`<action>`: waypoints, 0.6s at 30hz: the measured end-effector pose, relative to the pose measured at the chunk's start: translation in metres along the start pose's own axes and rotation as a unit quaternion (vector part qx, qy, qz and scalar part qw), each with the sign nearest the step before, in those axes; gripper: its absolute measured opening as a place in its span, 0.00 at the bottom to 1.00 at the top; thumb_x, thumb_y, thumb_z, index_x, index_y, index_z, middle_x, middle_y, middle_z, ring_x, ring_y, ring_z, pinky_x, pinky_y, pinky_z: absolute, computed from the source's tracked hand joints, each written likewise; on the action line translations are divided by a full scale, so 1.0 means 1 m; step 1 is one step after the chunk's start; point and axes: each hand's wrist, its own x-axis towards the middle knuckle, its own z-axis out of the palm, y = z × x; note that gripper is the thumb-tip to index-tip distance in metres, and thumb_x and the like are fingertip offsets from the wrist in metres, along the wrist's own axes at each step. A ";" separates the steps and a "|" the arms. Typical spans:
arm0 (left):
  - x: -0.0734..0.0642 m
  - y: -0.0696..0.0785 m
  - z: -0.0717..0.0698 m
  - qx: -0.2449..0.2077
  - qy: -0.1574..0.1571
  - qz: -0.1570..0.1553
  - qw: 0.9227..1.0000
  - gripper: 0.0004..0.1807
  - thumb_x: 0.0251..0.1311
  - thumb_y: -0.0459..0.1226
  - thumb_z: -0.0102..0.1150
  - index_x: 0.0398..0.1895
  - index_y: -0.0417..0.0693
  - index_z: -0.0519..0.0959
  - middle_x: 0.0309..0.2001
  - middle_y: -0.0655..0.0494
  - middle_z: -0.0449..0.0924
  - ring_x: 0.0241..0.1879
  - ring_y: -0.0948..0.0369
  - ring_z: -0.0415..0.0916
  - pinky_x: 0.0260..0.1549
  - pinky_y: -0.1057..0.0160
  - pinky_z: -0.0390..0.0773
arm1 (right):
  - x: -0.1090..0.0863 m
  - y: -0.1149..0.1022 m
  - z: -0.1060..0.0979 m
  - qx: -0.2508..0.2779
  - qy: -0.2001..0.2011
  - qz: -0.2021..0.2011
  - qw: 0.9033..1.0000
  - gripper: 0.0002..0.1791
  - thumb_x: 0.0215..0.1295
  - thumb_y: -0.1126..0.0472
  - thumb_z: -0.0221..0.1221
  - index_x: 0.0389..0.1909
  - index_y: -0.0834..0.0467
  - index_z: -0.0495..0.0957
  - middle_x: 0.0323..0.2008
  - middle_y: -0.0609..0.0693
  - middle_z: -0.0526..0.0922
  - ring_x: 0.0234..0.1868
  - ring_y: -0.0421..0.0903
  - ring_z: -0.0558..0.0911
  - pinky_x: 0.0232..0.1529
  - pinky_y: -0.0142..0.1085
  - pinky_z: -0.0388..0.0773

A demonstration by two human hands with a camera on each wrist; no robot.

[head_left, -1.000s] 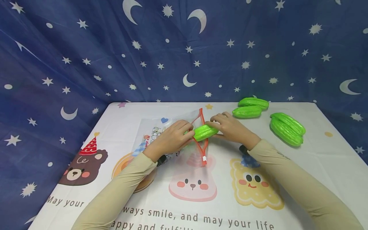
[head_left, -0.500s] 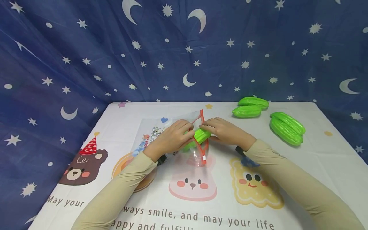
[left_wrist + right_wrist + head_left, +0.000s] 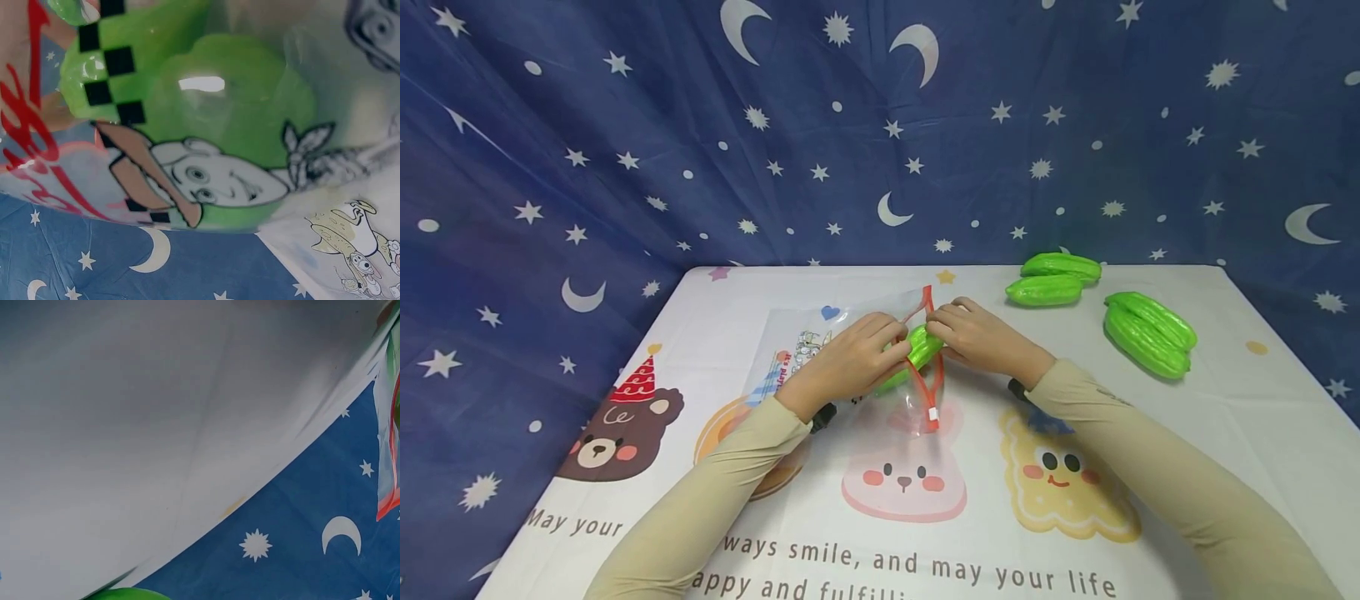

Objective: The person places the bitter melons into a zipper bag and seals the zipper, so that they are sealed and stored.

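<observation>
My left hand [image 3: 850, 358] pinches the near side of a clear zip bag's [image 3: 790, 329] mouth, its thumb and fingers at the red zip edge [image 3: 934, 383]. A shiny green star fruit [image 3: 921, 348], ribbed lengthwise, lies partly through that mouth. On its outer end my right hand [image 3: 981, 340] rests with bent fingers gripping it; the thumb is mostly hidden. Through the printed plastic, the left wrist view has large green fruit [image 3: 237, 94] inside the bag, blurred by the film. In the right wrist view only a strip of the bag [image 3: 389, 481] appears at the edge.
More green star fruits lie to the right: a pair [image 3: 1045, 291] at the back edge and a pair [image 3: 1148, 337] farther right. The table wears a white cartoon-printed cloth [image 3: 1195, 467]. A blue star-and-moon curtain [image 3: 820, 125] hangs behind and at the left.
My right hand has moved left, toward the bag, and the star fruit has slid deeper into the mouth, so less of it sticks out. My left hand has stayed at the zip edge.
</observation>
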 end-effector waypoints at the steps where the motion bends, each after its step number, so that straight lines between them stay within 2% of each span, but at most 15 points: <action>1: 0.000 0.000 0.000 0.000 0.000 -0.001 1.000 0.08 0.60 0.39 0.58 0.35 0.45 0.74 0.39 0.51 0.75 0.44 0.54 0.73 0.53 0.60 0.72 | 0.000 0.000 0.001 -0.002 0.002 0.000 1.000 0.20 0.44 0.66 0.69 0.37 0.59 0.72 0.40 0.52 0.80 0.42 0.50 0.79 0.47 0.44 0.74; 9: -0.001 0.001 0.000 -0.001 0.003 -0.001 1.000 0.08 0.59 0.39 0.59 0.36 0.45 0.74 0.40 0.51 0.75 0.45 0.54 0.73 0.54 0.60 0.72 | 0.004 0.001 0.010 -0.002 0.020 -0.005 1.000 0.13 0.46 0.64 0.70 0.31 0.57 0.75 0.37 0.52 0.79 0.38 0.49 0.78 0.44 0.43 0.74; 12: -0.001 0.000 0.000 0.001 0.003 0.000 1.000 0.07 0.59 0.39 0.59 0.36 0.45 0.74 0.40 0.51 0.75 0.45 0.54 0.73 0.54 0.60 0.72 | 0.005 0.001 0.010 -0.011 0.006 -0.002 1.000 0.14 0.47 0.62 0.70 0.35 0.57 0.78 0.37 0.52 0.78 0.38 0.49 0.77 0.43 0.42 0.74; 18: -0.002 0.000 -0.002 0.007 0.006 0.000 1.000 0.07 0.58 0.38 0.60 0.36 0.45 0.74 0.38 0.52 0.75 0.44 0.54 0.73 0.53 0.60 0.73 | 0.002 0.000 0.009 -0.021 -0.038 0.015 0.999 0.24 0.49 0.58 0.69 0.50 0.53 0.78 0.39 0.53 0.79 0.40 0.49 0.78 0.43 0.44 0.74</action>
